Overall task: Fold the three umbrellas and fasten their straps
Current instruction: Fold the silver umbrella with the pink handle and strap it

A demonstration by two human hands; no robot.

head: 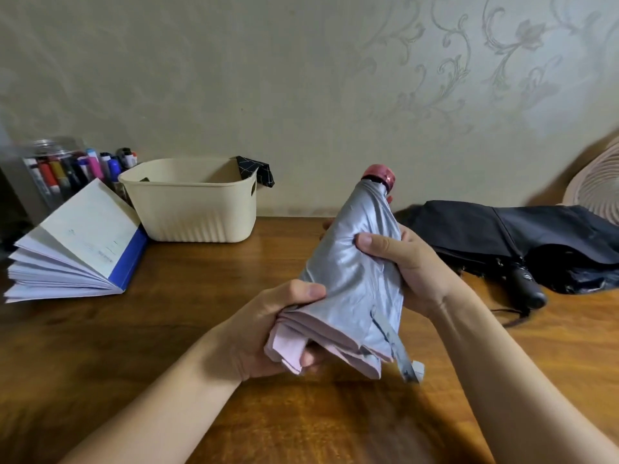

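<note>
Silver umbrella (365,296) held mid-air, cap (378,174) at 12 o'clock. Left hand (268,333) clamps loose pleats (335,339) at 7, right hand (415,266) wraps mid-canopy. Fabric (351,249) likely light, slick, floppy; take strap (397,346) dangling at 5.

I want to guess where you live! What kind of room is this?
Probably a room at home, likely a desk corner: a wooden table against flowery wallpaper, with a jar of markers and an open notepad.

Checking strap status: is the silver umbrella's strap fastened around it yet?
No, the strap hangs loose off the lower edge of the silver umbrella, its tab end dangling free.
</note>
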